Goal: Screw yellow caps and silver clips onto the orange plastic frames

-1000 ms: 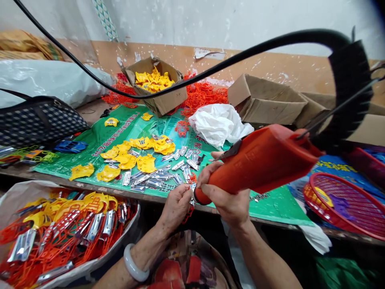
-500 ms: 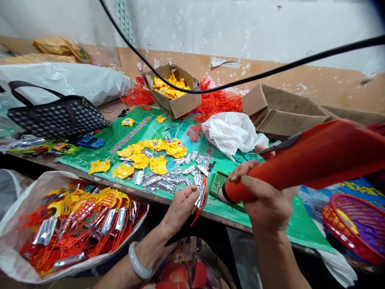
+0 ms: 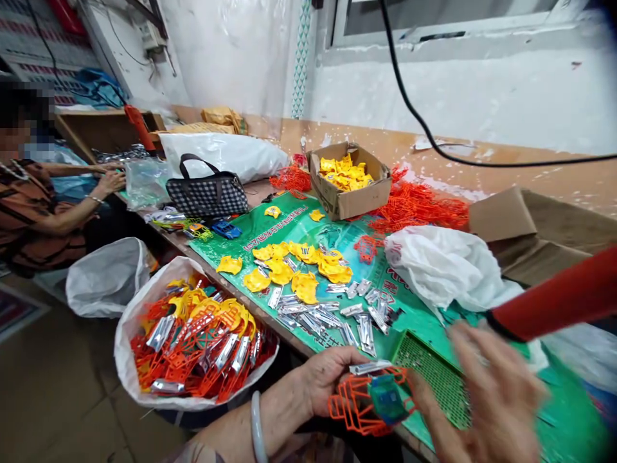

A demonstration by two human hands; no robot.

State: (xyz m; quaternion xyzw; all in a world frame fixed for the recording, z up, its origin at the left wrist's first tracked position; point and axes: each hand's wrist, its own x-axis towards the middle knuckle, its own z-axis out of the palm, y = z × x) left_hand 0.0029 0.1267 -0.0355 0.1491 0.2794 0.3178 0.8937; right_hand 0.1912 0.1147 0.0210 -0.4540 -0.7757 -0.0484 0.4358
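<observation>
My left hand (image 3: 332, 379) is closed around the edge of an orange plastic cage-like frame (image 3: 354, 408) just off the table's front edge. A shiny silver strip (image 3: 370, 367) and a translucent teal piece (image 3: 388, 399) sit on that frame. My right hand (image 3: 491, 392) is blurred, its thumb and fingers apart, with one digit close to the frame's right end; whether it touches is unclear. Behind it hangs a red electric screwdriver (image 3: 554, 296), free of the hand. Beyond lie a green mesh basket (image 3: 431, 373), silver strips (image 3: 313, 315) and yellow shells (image 3: 304, 287).
A white sack (image 3: 129, 360) of assembled orange, yellow and silver pieces stands at the lower left. A cardboard box (image 3: 359, 202) of yellow shells and orange frames (image 3: 419, 206) sit by the wall. Another person (image 3: 53, 206) works at far left. A black cable (image 3: 409, 109) hangs across the view.
My right hand has let go of the electric screwdriver and moved over beside the frame. My left hand now shows the frame turned, teal piece visible. The view has swung left.
</observation>
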